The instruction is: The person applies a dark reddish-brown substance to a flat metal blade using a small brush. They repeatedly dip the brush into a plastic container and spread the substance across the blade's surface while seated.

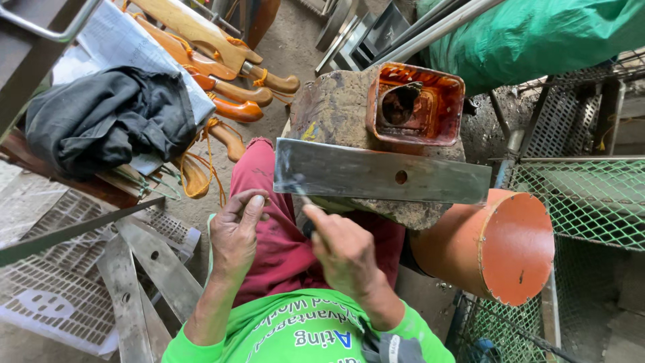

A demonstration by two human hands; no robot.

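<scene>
Flat steel bar (383, 176) lies across the stained block (332, 111) in front of you, below the orange tub (415, 104). Your right hand (346, 252) is curled around a thin tool (306, 199) touching the bar's near edge. Your left hand (235, 232) rests loosely closed on your red-trousered knee (259, 171), holding nothing you can see.

We see no true package, sign or screen. The nearest things are a grey-white printed sheet (114, 42) at the upper left, lying partly under a dark cloth (107, 117), and white and blue lettering (306, 329) across the green shirt at the bottom edge, its words left unread.
</scene>
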